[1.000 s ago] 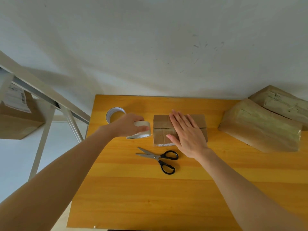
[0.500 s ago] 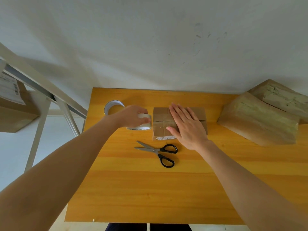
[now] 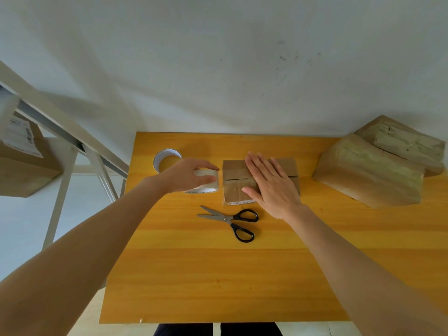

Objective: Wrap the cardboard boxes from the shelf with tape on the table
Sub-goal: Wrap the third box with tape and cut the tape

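A small brown cardboard box (image 3: 234, 180) lies near the back middle of the orange table (image 3: 218, 275). My right hand (image 3: 271, 185) rests flat on its top, fingers spread, covering the box's middle. My left hand (image 3: 186, 175) grips a pale tape roll (image 3: 207, 181) from above, right against the box's left side. A second tape roll (image 3: 167, 160) lies flat behind my left hand. Black-handled scissors (image 3: 232, 220) lie shut on the table just in front of the box.
Two larger tape-wrapped boxes, one in front (image 3: 368, 173) and one behind (image 3: 407, 144), sit at the table's back right. A white metal shelf frame (image 3: 72, 146) stands to the left, holding a labelled cardboard box (image 3: 21, 161). A white wall rises behind the table.
My left hand has brought the tape roll a little to the right, up against the box's left side. My right hand stays flat on the box. The camera view tilted slightly.
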Demonstrator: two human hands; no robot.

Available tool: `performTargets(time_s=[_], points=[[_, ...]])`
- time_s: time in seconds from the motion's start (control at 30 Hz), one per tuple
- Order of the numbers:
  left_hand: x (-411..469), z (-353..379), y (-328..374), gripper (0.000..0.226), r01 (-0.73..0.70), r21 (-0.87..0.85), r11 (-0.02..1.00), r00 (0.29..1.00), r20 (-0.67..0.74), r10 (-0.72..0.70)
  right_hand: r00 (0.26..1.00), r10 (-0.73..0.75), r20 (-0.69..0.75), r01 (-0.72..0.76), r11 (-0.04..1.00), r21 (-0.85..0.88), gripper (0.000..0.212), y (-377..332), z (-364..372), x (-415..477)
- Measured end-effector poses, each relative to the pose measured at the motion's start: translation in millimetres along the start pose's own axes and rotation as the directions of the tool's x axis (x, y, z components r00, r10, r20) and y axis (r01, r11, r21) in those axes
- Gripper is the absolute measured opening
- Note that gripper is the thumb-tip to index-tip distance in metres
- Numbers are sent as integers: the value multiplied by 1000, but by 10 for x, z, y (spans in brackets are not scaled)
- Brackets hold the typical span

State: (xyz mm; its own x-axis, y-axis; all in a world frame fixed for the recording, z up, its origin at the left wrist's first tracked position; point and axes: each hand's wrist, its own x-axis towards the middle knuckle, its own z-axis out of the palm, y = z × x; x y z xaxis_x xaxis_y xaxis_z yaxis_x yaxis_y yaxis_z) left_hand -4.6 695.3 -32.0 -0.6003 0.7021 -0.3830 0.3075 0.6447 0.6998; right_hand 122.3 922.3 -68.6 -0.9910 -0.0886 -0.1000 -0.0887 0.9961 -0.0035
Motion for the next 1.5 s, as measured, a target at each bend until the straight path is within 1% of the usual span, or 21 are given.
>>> performTargets(time_s=[0.07,0.13,0.17,0.23,0.27,0.3,0.33,0.43,0.5,0.57,0.7,0.77,0.83,0.93,1.03,1.1,1.23,1.3,1.37,1.43,1.5], points=[[-20,4,24,33,5,13,1000,1000,-8,-5,996,57,-63,-55,998,22,69,-99,-50,-87],[-24,6,35,34,4,24,1000,1000,-4,-4,987,66,-149,-59,997,54,61,-217,-56,-227],[-22,5,34,34,-2,27,1000,1000,2,2,979,42,-198,-31,998,58,54,-285,-35,-318],[-14,-1,27,33,-16,37,999,1000,8,16,957,-38,-288,55,997,49,35,-428,56,-502],[-9,-2,20,32,-24,51,998,1000,7,24,952,-73,-298,92,994,52,25,-496,119,-579],[-7,-2,17,31,-32,63,997,999,7,32,959,-89,-270,111,992,66,21,-561,179,-637],[-8,0,17,31,-39,71,997,999,9,39,971,-89,-220,108,991,79,21,-619,235,-678],[-7,-3,21,30,-57,68,996,998,14,56,999,5,-40,-1,996,86,30,-734,414,-730],[-11,-11,31,30,-69,73,995,998,18,68,995,75,71,-81,993,87,38,-786,506,-734],[-6,-18,40,29,-77,71,994,997,22,76,982,122,143,-131,990,54,39,-826,567,-719],[14,-21,28,27,-81,65,995,996,40,78,970,156,187,-169,984,56,35,-875,594,-676],[23,-25,14,27,-79,67,995,996,46,76,969,120,214,-140,987,82,29,-905,582,-669],[20,-32,23,27,-85,70,994,995,48,82,965,100,242,-128,986,105,36,-924,591,-684],[13,-43,48,27,-91,89,992,995,51,87,966,128,223,-158,980,120,44,-940,590,-715],[14,-41,71,28,-92,100,991,995,52,88,958,196,211,-223,968,111,51,-927,599,-726],[12,-39,81,28,-91,102,991,995,52,86,956,214,199,-237,966,102,52,-909,605,-717],[14,-39,83,28,-90,113,990,995,55,84,957,175,230,-195,979,64,43,-879,613,-643],[21,-35,81,28,-88,132,987,995,59,80,951,194,241,-209,977,40,32,-881,588,-611],[27,-31,79,28,-80,142,987,995,63,72,935,221,276,-242,970,41,28,-898,531,-611],[29,-39,69,27,-64,138,988,996,67,55,915,257,312,-301,948,100,34,-907,475,-649],[20,-54,77,27,-46,144,989,997,68,37,883,294,365,-402,875,269,36,-922,407,-722]])
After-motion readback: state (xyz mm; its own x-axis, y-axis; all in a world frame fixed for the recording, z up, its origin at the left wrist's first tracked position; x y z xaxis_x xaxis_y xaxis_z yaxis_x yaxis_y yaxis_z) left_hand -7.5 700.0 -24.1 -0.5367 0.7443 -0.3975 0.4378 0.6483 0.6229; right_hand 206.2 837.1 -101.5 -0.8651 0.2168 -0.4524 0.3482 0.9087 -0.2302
